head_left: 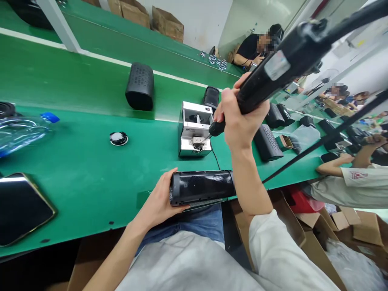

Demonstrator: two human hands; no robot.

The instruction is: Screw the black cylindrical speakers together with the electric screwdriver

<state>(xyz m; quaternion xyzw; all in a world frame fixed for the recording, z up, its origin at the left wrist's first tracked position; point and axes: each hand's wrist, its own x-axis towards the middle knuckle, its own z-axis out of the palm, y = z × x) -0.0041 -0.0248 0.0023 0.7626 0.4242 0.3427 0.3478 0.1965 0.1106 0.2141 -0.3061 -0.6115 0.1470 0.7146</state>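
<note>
My left hand (159, 200) grips the left end of a black speaker (201, 186), which lies lengthwise at the near edge of the green bench. Its glossy side faces up. In my right hand (241, 113) is a black electric screwdriver (266, 72), held tilted with its cable running off to the upper right. The bit's tip meets the front of a white screw feeder (197, 129) beyond the speaker. My right forearm hides the speaker's right end. Whether a screw sits on the bit is too small to tell.
A black perforated speaker shell (140, 86) stands farther back. Left lie a small round part (119, 138), a clear plastic bottle (27, 131) and a phone (24, 208). Several black housings (268, 142) line the right side, where a co-worker's arm (339, 163) rests. Cardboard boxes (366, 226) sit below.
</note>
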